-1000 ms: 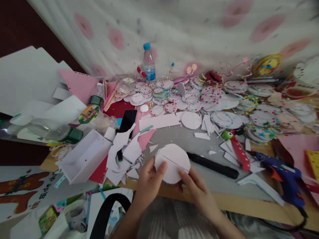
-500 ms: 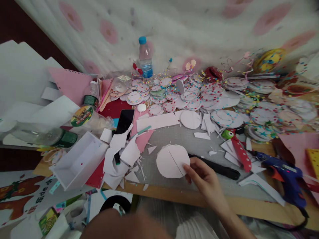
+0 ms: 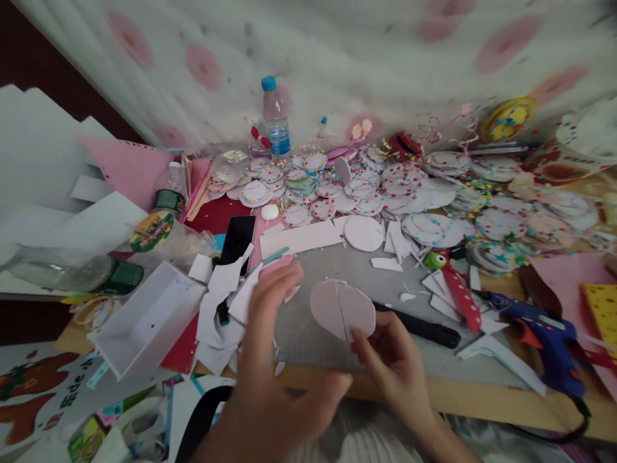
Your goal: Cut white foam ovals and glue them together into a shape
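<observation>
My right hand (image 3: 393,363) pinches the lower edge of a white paper circle (image 3: 341,308) that has a straight cut line running through it, and holds it just above the grey cutting mat (image 3: 366,276). My left hand (image 3: 274,366) is raised in front of me to the left of the circle, blurred by motion, with its fingers spread and nothing in them. Its fingertips reach toward the paper scraps (image 3: 231,302) on the mat's left side.
A black craft knife (image 3: 419,326), a red spotted tool (image 3: 457,292) and a blue glue gun (image 3: 544,331) lie to the right. Several decorated paper discs (image 3: 385,186) and a water bottle (image 3: 274,119) stand behind. A white tray (image 3: 149,318) and black phone (image 3: 237,236) lie left.
My left hand let go of the circle, dropped out of sight, and has now come back up open on the left. My right hand kept the circle and turned it slightly.
</observation>
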Action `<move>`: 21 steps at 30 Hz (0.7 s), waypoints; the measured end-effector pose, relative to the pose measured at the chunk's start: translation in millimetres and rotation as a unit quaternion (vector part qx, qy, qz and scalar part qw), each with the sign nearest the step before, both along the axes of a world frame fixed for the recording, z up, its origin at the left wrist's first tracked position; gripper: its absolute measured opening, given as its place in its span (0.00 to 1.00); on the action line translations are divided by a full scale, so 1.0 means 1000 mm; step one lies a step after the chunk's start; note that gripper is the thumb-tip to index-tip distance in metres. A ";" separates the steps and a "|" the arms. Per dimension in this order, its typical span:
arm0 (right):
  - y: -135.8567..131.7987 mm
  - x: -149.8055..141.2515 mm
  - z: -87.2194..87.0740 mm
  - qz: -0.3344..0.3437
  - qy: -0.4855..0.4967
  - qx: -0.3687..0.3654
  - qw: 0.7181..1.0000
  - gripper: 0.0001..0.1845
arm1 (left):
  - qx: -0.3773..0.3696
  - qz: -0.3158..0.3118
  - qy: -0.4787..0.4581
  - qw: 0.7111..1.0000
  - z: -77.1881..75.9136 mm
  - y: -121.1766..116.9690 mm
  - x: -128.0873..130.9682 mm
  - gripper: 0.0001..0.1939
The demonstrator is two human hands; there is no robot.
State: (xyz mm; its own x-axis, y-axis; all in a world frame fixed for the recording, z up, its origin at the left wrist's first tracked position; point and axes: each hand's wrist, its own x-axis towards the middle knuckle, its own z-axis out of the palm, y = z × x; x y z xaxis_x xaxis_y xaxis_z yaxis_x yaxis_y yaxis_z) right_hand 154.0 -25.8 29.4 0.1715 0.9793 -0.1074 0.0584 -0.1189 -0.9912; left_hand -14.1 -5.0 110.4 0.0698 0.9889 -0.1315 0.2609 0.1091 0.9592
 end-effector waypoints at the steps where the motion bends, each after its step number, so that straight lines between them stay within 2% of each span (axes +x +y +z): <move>1: -0.001 -0.001 0.000 0.020 -0.034 0.026 0.999 0.03 | -0.021 -0.011 -0.004 1.000 -0.011 0.002 0.006 0.49; 3: -0.002 -0.001 0.003 0.103 -0.098 0.082 0.986 0.04 | -0.074 -0.017 -0.029 0.997 -0.034 0.003 0.017 0.55; 5: -0.001 0.002 0.009 0.215 -0.146 0.126 0.957 0.09 | -0.116 0.012 -0.084 0.990 -0.052 0.003 0.022 0.49; 7: 0.002 0.013 0.014 0.283 -0.199 0.156 0.925 0.14 | -0.129 0.025 -0.155 0.979 -0.061 0.004 0.019 0.41; 8: 0.005 0.020 0.015 0.285 -0.236 0.169 0.913 0.16 | -0.140 0.015 -0.192 0.971 -0.062 0.006 0.015 0.38; 9: 0.008 0.029 0.014 0.259 -0.283 0.183 0.905 0.17 | -0.157 -0.003 -0.231 0.960 -0.061 0.008 0.010 0.35; 11: 0.014 0.049 0.008 0.167 -0.399 0.194 0.880 0.18 | -0.198 -0.050 -0.310 0.928 -0.056 0.012 0.001 0.34; 13: 0.017 0.068 -0.004 0.113 -0.500 0.173 0.841 0.22 | -0.223 -0.092 -0.378 0.894 -0.053 0.014 -0.003 0.34; 16: 0.016 0.086 -0.023 0.108 -0.569 0.137 0.803 0.22 | -0.217 -0.123 -0.446 0.860 -0.057 0.013 0.001 0.34; 18: 0.014 0.091 -0.031 0.120 -0.582 0.124 0.795 0.18 | -0.213 -0.126 -0.470 0.847 -0.062 0.011 0.006 0.34; 21: 0.014 0.092 -0.033 0.123 -0.586 0.117 0.793 0.17 | -0.206 -0.120 -0.481 0.844 -0.068 0.010 0.010 0.32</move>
State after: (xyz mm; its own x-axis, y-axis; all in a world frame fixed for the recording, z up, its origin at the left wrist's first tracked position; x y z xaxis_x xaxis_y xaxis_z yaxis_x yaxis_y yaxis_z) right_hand 246.3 -12.0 -4.1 -0.1807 0.9680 0.1739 0.9475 0.2188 -0.2332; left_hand -4.2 4.5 42.3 0.5320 0.8153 -0.2286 -0.5540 0.5394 0.6342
